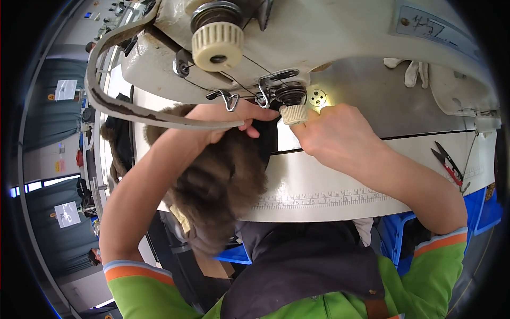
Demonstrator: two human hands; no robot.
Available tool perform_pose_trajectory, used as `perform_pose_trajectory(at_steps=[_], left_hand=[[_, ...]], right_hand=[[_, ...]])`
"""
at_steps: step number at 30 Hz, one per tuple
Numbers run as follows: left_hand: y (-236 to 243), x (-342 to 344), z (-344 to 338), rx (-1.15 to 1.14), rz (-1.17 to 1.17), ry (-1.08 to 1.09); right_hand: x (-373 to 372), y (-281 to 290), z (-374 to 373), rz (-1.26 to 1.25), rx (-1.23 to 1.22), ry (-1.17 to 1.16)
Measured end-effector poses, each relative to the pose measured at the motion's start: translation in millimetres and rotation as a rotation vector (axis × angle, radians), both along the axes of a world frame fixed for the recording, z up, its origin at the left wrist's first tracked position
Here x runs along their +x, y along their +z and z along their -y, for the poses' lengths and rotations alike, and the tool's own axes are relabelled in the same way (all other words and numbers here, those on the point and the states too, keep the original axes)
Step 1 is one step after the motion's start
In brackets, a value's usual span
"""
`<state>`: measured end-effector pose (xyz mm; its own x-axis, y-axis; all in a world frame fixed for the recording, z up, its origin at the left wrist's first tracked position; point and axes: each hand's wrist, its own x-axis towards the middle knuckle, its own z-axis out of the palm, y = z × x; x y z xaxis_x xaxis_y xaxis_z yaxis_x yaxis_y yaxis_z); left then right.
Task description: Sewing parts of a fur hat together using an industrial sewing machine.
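A white sewing machine (350, 32) with tension knobs fills the upper view above both hands. My left hand (249, 117) is closed on a piece of black fabric (270, 139) with brown fur (212, 186), which drapes over the table's front edge. My right hand (334, 133) is curled beside the lower knob (295, 114), near the lit sewing area; its fingertips are hidden, and I cannot make out what they hold.
Thread snips (449, 165) lie at the right on the white table with a ruler strip (334, 198). A white glove (414, 74) lies behind. Blue bins (481, 210) are below. More dark fur fabric (119, 143) is at left.
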<state>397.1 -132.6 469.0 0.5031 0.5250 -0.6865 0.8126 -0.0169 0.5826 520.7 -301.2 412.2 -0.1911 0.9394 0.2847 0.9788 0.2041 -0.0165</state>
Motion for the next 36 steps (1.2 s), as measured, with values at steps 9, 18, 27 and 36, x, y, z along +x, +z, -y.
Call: perform_pose_trajectory(at_steps=[9,18,27,36], left_hand=[[16,1,26,0.141,0.054,0.075],[6,1,22,0.093,0.044,0.17],[-12,-9,41,0.568,0.217,-0.068],[-12,-16,36,0.375,0.279,-0.015]], right_hand=[[2,0,-1,-0.011,-0.016,-0.009],[0,2,1,-0.05,0.016,-0.013],[1,-3,-1,-0.029,0.019,-0.019],[0,0,1,-0.025,-0.01,-0.016]])
